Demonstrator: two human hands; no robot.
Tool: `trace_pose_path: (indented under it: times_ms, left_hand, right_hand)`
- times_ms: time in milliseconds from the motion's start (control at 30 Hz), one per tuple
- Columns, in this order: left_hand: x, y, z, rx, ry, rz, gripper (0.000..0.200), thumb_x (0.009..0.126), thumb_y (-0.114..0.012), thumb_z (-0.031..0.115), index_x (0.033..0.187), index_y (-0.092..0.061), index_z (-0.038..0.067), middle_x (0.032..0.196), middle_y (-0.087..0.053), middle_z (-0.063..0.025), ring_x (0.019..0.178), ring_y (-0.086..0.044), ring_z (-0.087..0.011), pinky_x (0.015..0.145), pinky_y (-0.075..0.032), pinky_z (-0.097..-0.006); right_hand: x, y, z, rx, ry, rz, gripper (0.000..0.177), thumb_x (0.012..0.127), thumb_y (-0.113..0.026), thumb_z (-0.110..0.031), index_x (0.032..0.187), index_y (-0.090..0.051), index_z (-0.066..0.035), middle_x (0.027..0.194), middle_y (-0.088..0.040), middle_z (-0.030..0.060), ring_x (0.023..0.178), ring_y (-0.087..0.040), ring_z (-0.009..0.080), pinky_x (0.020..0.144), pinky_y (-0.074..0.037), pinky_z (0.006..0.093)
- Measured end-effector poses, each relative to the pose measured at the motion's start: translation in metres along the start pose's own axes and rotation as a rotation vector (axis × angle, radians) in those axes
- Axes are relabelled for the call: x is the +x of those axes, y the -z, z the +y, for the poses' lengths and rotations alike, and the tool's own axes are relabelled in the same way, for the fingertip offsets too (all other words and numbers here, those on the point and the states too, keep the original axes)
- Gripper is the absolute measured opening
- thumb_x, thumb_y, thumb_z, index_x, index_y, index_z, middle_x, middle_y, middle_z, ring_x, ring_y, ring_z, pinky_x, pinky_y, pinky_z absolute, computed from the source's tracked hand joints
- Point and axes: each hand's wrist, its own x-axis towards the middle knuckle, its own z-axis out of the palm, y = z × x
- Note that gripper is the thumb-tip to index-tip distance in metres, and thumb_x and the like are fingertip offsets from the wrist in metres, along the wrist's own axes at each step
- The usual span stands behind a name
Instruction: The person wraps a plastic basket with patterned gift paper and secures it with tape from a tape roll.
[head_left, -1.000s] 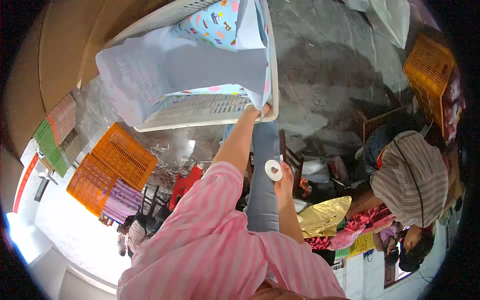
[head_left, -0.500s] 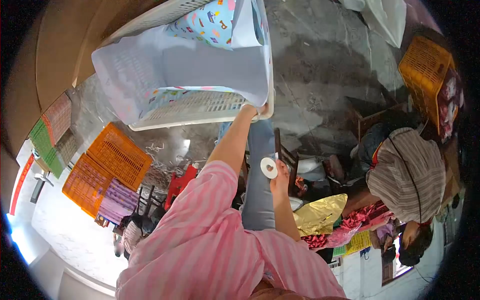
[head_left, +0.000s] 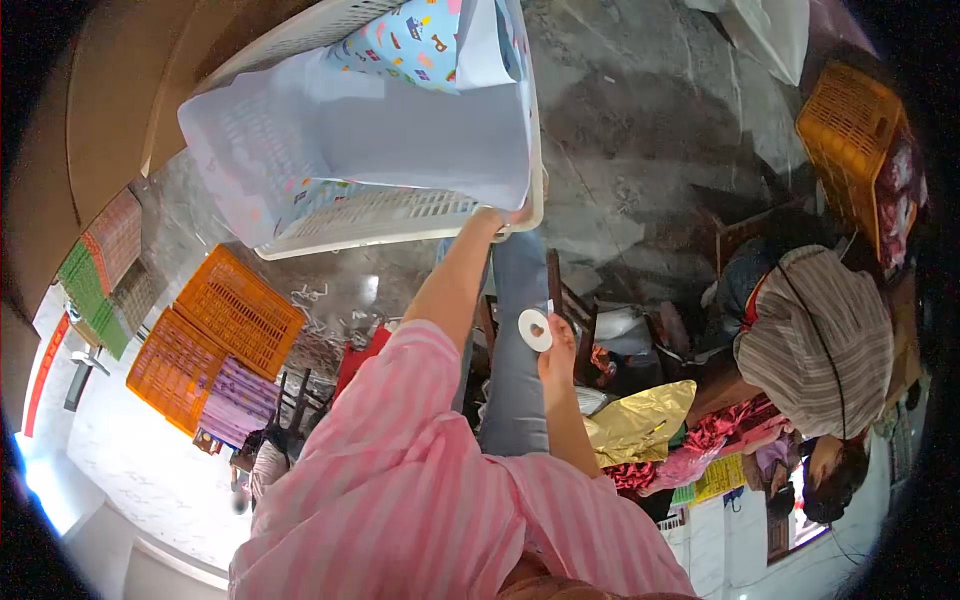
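My left hand [head_left: 500, 218] is closed at the near right corner of a white plastic basket [head_left: 350, 238], partly hidden by the rim, with the fingers wrapped round the edge. Pale sheeting [head_left: 420, 135] lines the basket and hangs over its left side; the printed face of this sheeting is light blue with small coloured pictures. In my right hand [head_left: 560, 352], held lower and nearer my body, is a roll of white tape [head_left: 534, 330], pinched by its edge. Its round flat side and centre hole face me. My grey-trousered leg [head_left: 515, 400] lies beneath the roll.
Orange crates [head_left: 240, 300] stand on the left, and another orange crate [head_left: 850, 130] stands at the far right. A person in a striped top [head_left: 815, 340] bends over at right, near a gold sheet [head_left: 640, 425] and red fabric [head_left: 710, 435]. Brown cardboard [head_left: 110, 100] borders the upper left.
The tape roll has tilted and shifted slightly left in my right hand. My left hand and the basket appear slightly further left and remain together.
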Motion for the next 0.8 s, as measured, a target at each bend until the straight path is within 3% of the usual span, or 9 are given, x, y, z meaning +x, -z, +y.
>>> trace_pose_path:
  times_ms: [100,167,300,367,400,467,500,600,800]
  left_hand:
    - [-0.024,0.013,0.020,0.049,-0.022,0.055,0.029,0.083,-0.054,0.027,0.105,-0.053,0.008,0.102,-0.056,-0.0107,0.093,-0.054,-0.0248,0.081,-0.043,-0.0379]
    - [-0.051,0.022,0.029,-0.225,0.048,0.021,0.027,0.082,-0.053,0.021,0.104,-0.054,0.006,0.102,-0.057,-0.0143,0.094,-0.054,-0.0295,0.081,-0.043,-0.0389]
    - [-0.076,0.021,0.013,-0.387,-0.031,0.099,0.027,0.081,-0.054,0.020,0.104,-0.055,0.006,0.101,-0.058,-0.0154,0.093,-0.055,-0.0314,0.079,-0.044,-0.0391]
    - [-0.059,0.015,0.011,-0.240,-0.010,0.340,0.024,0.082,-0.053,0.018,0.102,-0.055,0.005,0.094,-0.060,-0.0139,0.088,-0.058,-0.0305,0.074,-0.047,-0.0379]
    - [-0.047,0.007,0.012,-0.246,-0.007,0.342,0.024,0.082,-0.053,0.018,0.102,-0.055,0.005,0.094,-0.060,-0.0139,0.088,-0.058,-0.0305,0.074,-0.047,-0.0379]
    - [-0.020,-0.013,0.009,0.264,-0.069,0.373,0.024,0.081,-0.054,0.016,0.103,-0.055,0.007,0.091,-0.062,-0.0113,0.087,-0.059,-0.0286,0.071,-0.048,-0.0360]
    - [-0.008,-0.019,0.006,0.361,-0.075,0.352,0.025,0.080,-0.055,0.017,0.104,-0.055,0.008,0.092,-0.062,-0.0109,0.087,-0.059,-0.0286,0.071,-0.048,-0.0362]
    - [0.009,-0.031,-0.012,0.162,0.010,0.198,0.030,0.077,-0.058,0.023,0.105,-0.055,0.011,0.093,-0.062,-0.0098,0.086,-0.060,-0.0287,0.071,-0.048,-0.0367]
    - [-0.021,-0.017,-0.008,-0.031,0.095,0.157,0.039,0.072,-0.062,0.031,0.107,-0.055,0.016,0.095,-0.063,-0.0080,0.085,-0.060,-0.0288,0.071,-0.048,-0.0377]
  right_hand:
    - [-0.001,-0.001,0.000,0.001,0.020,0.001,0.014,0.084,-0.061,-0.017,0.089,-0.057,-0.004,0.083,-0.059,0.0010,0.073,-0.056,0.0098,0.065,-0.045,0.0230]
    - [-0.006,-0.007,-0.006,-0.006,0.024,0.010,0.014,0.084,-0.061,-0.017,0.089,-0.057,-0.004,0.082,-0.058,0.0008,0.073,-0.056,0.0095,0.065,-0.044,0.0230]
    - [-0.011,-0.012,-0.011,-0.031,0.029,0.003,0.013,0.084,-0.061,-0.018,0.087,-0.057,-0.005,0.079,-0.058,0.0009,0.072,-0.055,0.0091,0.065,-0.044,0.0233]
    - [-0.010,-0.013,-0.011,-0.038,0.039,-0.042,0.013,0.085,-0.059,-0.017,0.091,-0.057,-0.005,0.083,-0.058,0.0016,0.076,-0.056,0.0106,0.069,-0.045,0.0245]
    - [-0.011,-0.010,-0.010,-0.043,0.044,-0.066,0.014,0.086,-0.057,-0.015,0.094,-0.057,-0.004,0.086,-0.059,0.0024,0.080,-0.057,0.0121,0.073,-0.046,0.0258]
    - [-0.008,-0.004,-0.005,-0.048,0.052,-0.059,0.013,0.086,-0.057,-0.015,0.094,-0.057,-0.004,0.086,-0.059,0.0022,0.081,-0.057,0.0123,0.073,-0.046,0.0259]
    - [-0.006,-0.002,-0.002,-0.048,0.060,-0.059,0.013,0.086,-0.057,-0.014,0.094,-0.058,-0.005,0.087,-0.059,0.0019,0.082,-0.057,0.0125,0.073,-0.046,0.0261]
    - [-0.008,-0.003,0.002,0.006,0.066,-0.024,0.012,0.085,-0.060,-0.017,0.086,-0.057,-0.005,0.080,-0.058,0.0015,0.070,-0.056,0.0106,0.063,-0.046,0.0251]
    - [-0.015,-0.013,-0.001,-0.033,0.070,0.014,0.012,0.084,-0.061,-0.017,0.087,-0.057,-0.005,0.082,-0.059,0.0016,0.073,-0.057,0.0111,0.065,-0.046,0.0264]
